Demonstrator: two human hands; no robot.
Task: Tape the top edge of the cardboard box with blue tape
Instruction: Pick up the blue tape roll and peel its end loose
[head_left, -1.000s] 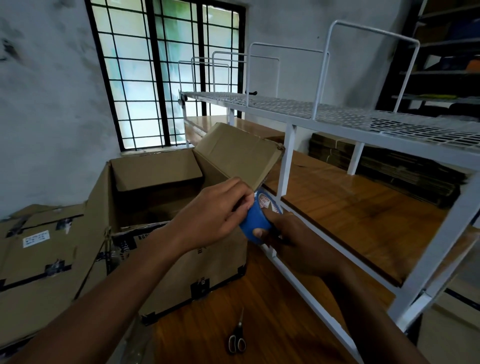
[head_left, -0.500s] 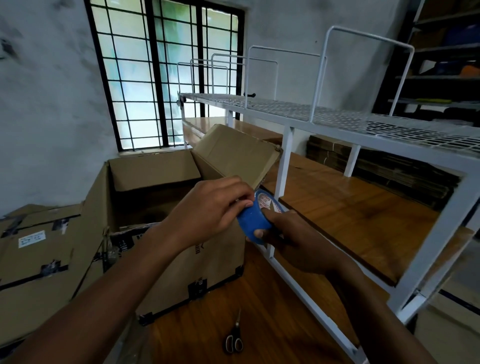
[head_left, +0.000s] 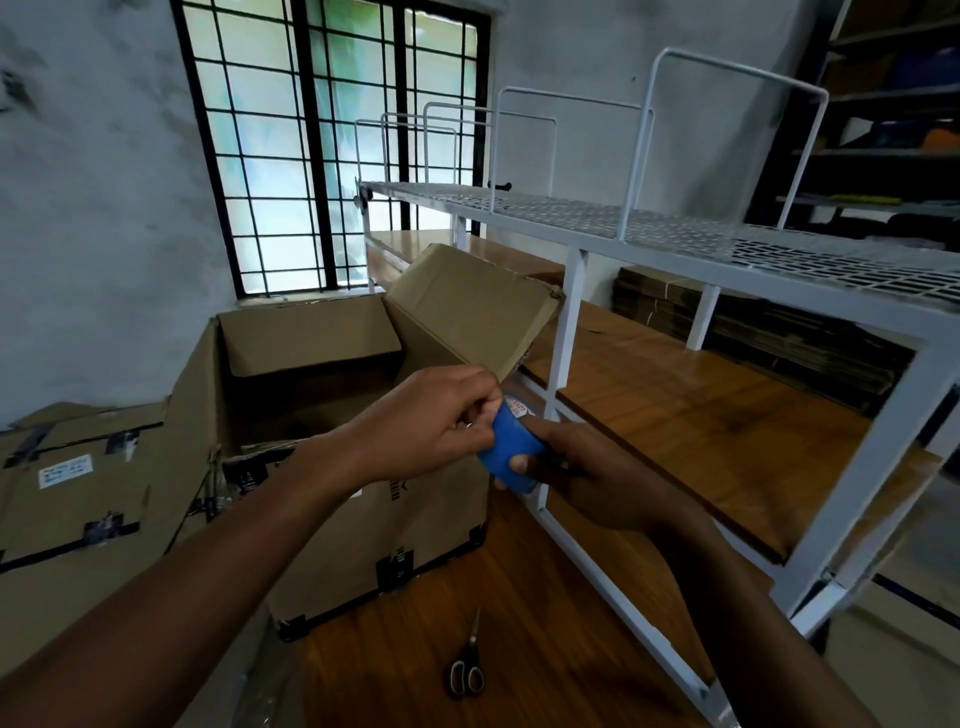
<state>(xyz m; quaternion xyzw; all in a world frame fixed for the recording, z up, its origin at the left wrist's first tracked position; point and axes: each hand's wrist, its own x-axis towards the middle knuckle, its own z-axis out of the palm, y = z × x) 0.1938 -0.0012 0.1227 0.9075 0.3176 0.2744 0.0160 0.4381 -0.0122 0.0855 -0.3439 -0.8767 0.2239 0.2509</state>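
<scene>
Both hands meet over the cardboard box (head_left: 363, 499): right hand (head_left: 587, 478) in a curled grip around the blue tape roll (head_left: 511, 449), left hand (head_left: 441, 426) fingers pinching its near edge.

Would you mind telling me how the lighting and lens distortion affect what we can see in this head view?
Head view: the barred window backlights the room, so the left hand, right hand and the open cardboard box interior look dim; the blue tape roll still reads clearly. The wide-angle lens bends the white metal rack at the frame edges; the scissors sit in shade.
</scene>
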